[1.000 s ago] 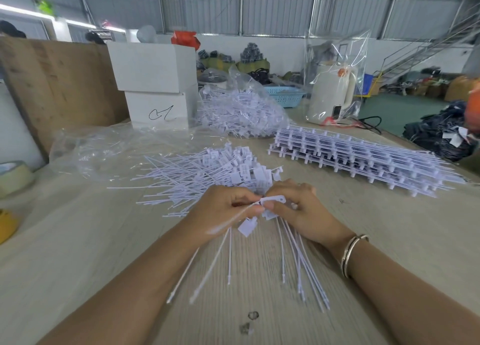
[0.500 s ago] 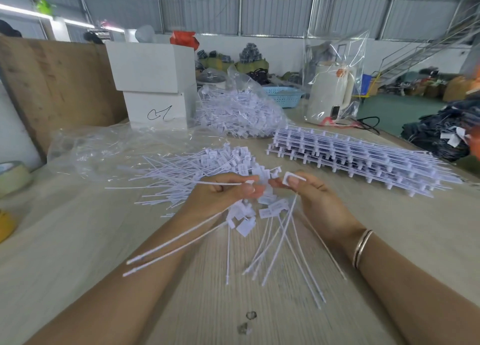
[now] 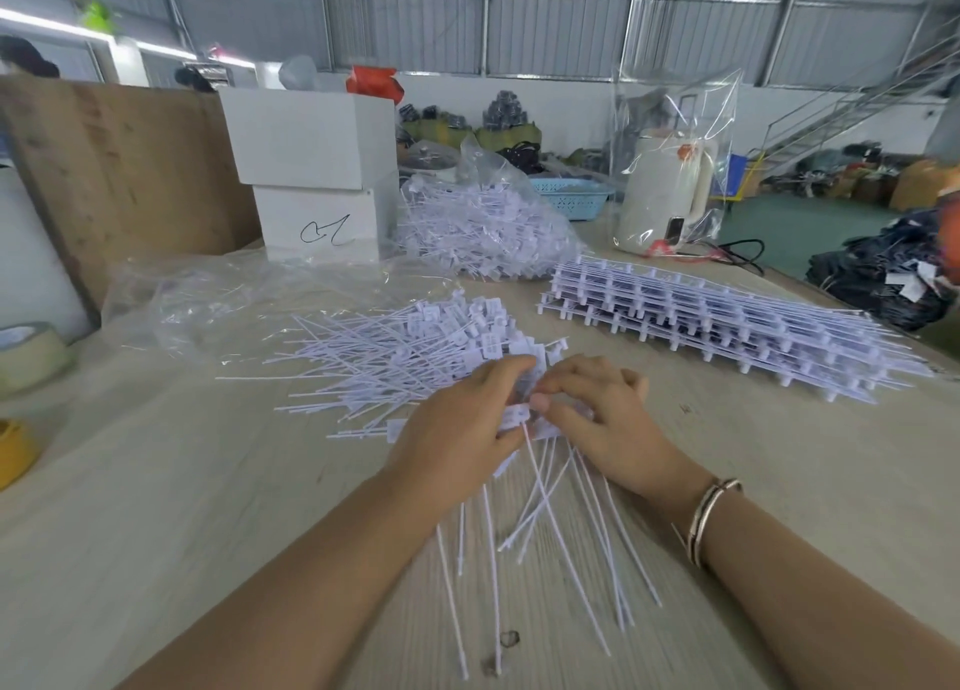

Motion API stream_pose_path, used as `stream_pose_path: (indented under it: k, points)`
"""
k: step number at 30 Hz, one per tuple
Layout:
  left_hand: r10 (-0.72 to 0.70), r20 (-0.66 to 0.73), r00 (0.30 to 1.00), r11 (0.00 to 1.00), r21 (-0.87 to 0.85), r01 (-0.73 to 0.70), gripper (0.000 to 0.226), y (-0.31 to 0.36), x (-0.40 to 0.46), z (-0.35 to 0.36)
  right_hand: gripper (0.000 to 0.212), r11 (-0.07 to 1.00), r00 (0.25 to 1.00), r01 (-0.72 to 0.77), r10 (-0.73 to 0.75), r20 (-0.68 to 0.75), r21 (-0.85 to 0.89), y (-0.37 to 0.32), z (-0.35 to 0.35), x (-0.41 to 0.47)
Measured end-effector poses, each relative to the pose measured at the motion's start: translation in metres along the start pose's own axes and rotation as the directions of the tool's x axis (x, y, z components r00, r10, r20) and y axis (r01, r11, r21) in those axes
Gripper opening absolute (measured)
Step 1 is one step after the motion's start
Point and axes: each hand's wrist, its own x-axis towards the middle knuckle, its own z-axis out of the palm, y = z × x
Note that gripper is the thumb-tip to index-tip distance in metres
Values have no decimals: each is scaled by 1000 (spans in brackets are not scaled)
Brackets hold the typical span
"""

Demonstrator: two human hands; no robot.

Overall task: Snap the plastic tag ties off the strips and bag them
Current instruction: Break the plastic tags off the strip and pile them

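Your left hand (image 3: 457,429) and right hand (image 3: 602,419) meet mid-table, fingers curled, both pinching white ties (image 3: 550,502) whose tails fan toward six o'clock, loose tie pile (image 3: 395,357) at eleven o'clock, uncut strips (image 3: 727,326) stacked at two, clear bag (image 3: 218,300) at ten.

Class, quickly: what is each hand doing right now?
Left hand: grips a bunch of tag ties.
Right hand: pinches the same bunch at its heads.

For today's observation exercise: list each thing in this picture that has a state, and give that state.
left hand: grips tie heads
right hand: pinches the same cluster
held ties: tails fanned toward the person
loose tie pile: unbagged
strips: stacked, unsnapped
filled bag: full
empty bag: flat
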Motion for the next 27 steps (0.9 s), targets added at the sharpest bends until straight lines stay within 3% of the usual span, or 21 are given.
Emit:
stream_pose_path:
  k: [4,8,12,18,22,27]
  points:
    - [60,-48,997,998,19,-59,54,9,0,6,21,979,993,-37,12,121,201,-9,11,-3]
    - [27,-32,999,999,-17,-27,44,1,-2,4,22,853,981,-188,186,54,487,0,3,3]
    - [5,-12,1000,998,59,-5,28,-5,-3,2,21,880,982,-188,182,55,435,6,4,5]
    - [39,-29,999,994,104,-36,27,-4,0,3,28,848,987,-161,127,100,505,4,7,3]
    - [84,-38,996,985,153,-77,26,-6,2,3,16,818,984,-173,114,139,548,4,4,3]
    - [-12,-31,999,996,-86,9,27,-11,1,1,9,845,991,-126,83,104,519,6,3,3]
